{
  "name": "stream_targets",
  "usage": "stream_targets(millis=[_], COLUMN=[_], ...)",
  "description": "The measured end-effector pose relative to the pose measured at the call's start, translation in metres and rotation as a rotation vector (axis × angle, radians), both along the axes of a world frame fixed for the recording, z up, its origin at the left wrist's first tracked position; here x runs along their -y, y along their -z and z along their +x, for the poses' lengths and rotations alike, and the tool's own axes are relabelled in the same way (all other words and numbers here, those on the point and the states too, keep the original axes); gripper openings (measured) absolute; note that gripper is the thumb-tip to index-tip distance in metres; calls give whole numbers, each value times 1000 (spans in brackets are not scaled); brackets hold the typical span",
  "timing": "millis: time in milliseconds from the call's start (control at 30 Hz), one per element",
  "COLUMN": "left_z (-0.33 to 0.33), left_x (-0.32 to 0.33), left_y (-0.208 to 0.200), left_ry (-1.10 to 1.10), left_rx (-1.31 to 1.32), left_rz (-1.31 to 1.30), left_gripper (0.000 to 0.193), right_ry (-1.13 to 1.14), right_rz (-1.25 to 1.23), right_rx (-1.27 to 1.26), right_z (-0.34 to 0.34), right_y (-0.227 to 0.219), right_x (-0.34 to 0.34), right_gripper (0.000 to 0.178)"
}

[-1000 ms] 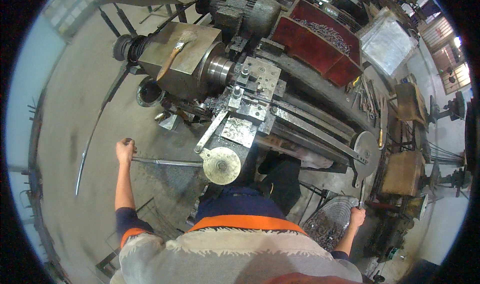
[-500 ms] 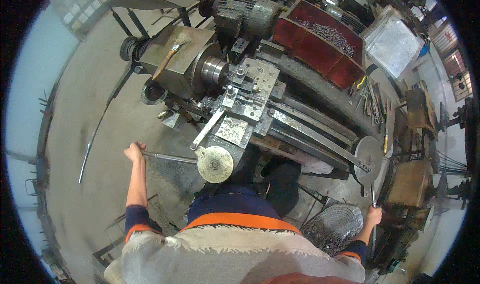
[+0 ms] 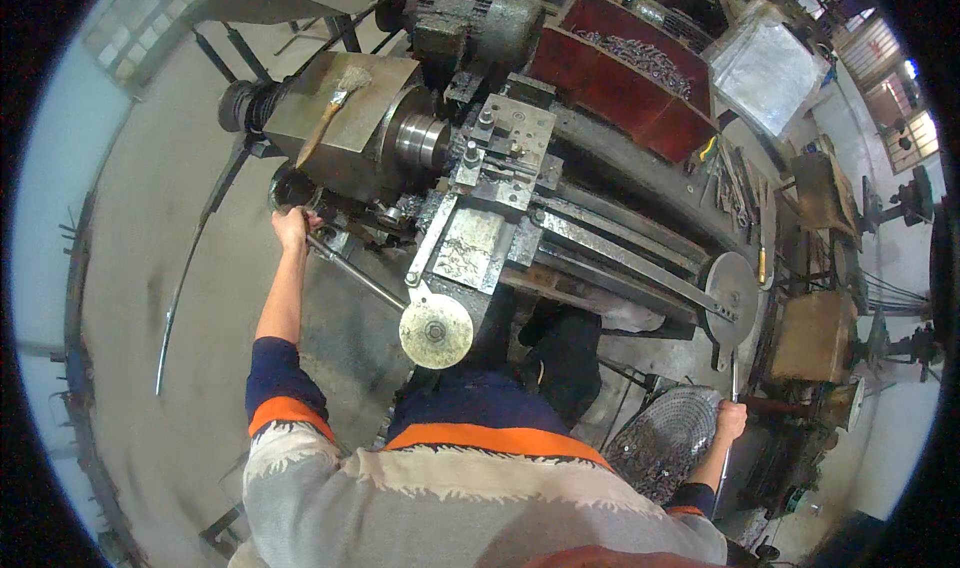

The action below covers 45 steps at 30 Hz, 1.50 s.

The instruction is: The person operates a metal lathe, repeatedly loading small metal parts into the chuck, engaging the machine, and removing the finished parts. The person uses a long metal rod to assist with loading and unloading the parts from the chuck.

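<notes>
Steady Pressure on Both Sides

My left grip (image 3: 292, 226) is closed around the end of the left lever (image 3: 355, 273), which slants down to the pale disc (image 3: 437, 333). My right grip (image 3: 732, 420) is wrapped around the right lever (image 3: 735, 373), just below the grey disc (image 3: 732, 293). I'd judge smooth, even pressure best, with fingers clear of the flat link (image 3: 433, 238) beside the metal slide (image 3: 500, 173). Half a second ago the left lever lay nearly level; now it's tilted and my left grip sits farther forward. My right grip stays on its lever.
</notes>
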<state>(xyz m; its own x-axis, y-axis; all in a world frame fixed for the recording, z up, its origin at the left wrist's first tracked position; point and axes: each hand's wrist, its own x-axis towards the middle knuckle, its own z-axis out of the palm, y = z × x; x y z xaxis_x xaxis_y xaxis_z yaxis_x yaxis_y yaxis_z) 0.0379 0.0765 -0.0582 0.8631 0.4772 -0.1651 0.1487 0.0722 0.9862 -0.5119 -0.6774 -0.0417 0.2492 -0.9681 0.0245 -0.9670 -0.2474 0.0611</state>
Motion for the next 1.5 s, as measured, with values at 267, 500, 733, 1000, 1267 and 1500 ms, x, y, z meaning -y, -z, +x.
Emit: stream_targets(millis=[267,500,733,1000,1267,1500], left_z=[-3,-9,-6,-8,-2,-4], left_x=[8,5,17,4,-115,-41], left_y=[-3,4,9,23,101,91], left_ry=[-15,-73,-80,92,267,684], left_rx=[32,-66,-106,-48,-220,-374], left_rz=[-49,59,153,61,466,1427], left_gripper=[20,13,11,20,50,46], right_ry=[-44,-84,-118,73,-191,-84], right_rz=[20,-106,-116,-298,-331,122], right_rx=[-57,-1,-138,-270,59,228], right_z=[-1,-8,22,58,21,68], right_y=[-5,10,-15,-12,36,-6], right_x=[-32,26,101,75,-11,-100], right_gripper=[40,41,36,56,69,47])
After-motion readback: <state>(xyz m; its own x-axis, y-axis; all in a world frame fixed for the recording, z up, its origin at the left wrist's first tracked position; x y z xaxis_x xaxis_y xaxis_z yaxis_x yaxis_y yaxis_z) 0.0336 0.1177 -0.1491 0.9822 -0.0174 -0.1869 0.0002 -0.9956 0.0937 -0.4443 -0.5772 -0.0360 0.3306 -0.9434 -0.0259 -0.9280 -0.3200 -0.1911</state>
